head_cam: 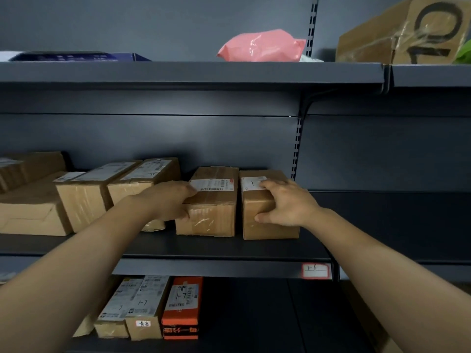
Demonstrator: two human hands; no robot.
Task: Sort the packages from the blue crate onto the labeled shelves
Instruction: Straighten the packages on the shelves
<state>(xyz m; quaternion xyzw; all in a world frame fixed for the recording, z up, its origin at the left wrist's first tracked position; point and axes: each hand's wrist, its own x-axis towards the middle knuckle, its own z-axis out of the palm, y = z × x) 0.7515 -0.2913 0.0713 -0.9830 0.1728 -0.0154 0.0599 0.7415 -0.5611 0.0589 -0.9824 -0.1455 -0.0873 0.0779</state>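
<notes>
Two cardboard boxes stand side by side on the dark middle shelf [229,247]. My left hand [169,201] grips the left front corner of the taped box with a printed label [211,215], thumb on its front and fingers on its top. My right hand [286,202] holds the right-hand box [257,230], fingers on its white label and thumb on its front face. A red-bordered shelf label [316,271] is stuck on the shelf's front edge at the right. The blue crate is out of view.
Several more cardboard boxes [84,197] fill the middle shelf to the left. The upper shelf carries a pink plastic bag [260,45], a flat blue box [76,56] and a large marked carton [407,34]. Below stand two labeled cartons [142,309] and an orange box [182,307].
</notes>
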